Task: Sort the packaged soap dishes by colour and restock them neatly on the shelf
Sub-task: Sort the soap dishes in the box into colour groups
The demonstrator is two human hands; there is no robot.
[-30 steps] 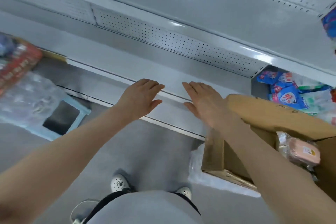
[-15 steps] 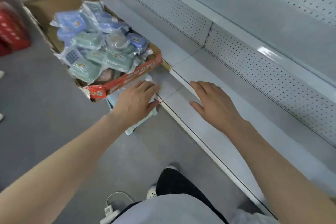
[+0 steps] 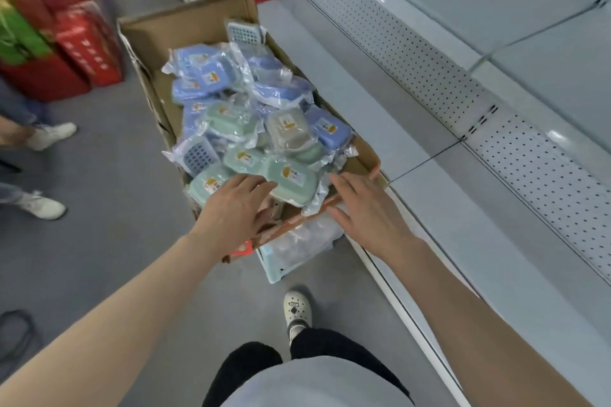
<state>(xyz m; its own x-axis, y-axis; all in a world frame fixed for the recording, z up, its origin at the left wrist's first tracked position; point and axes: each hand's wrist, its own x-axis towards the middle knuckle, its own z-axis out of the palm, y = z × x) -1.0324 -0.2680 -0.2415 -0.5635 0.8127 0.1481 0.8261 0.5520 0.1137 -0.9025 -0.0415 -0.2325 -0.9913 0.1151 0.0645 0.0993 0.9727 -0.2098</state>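
The person is wearing a pale grey top [image 3: 314, 383], plain and loose, which is filling the middle of the bottom edge. Black trousers [image 3: 330, 344] are covering both legs beneath it. One foot is showing, and it is wearing a white clog [image 3: 297, 307] with small round holes over the toe and a dark charm among them. The left arm [image 3: 115, 307] and right arm [image 3: 479, 307] are showing bare right to the frame's edge, and the left hand [image 3: 238, 208] and right hand [image 3: 367, 211] are showing bare too.
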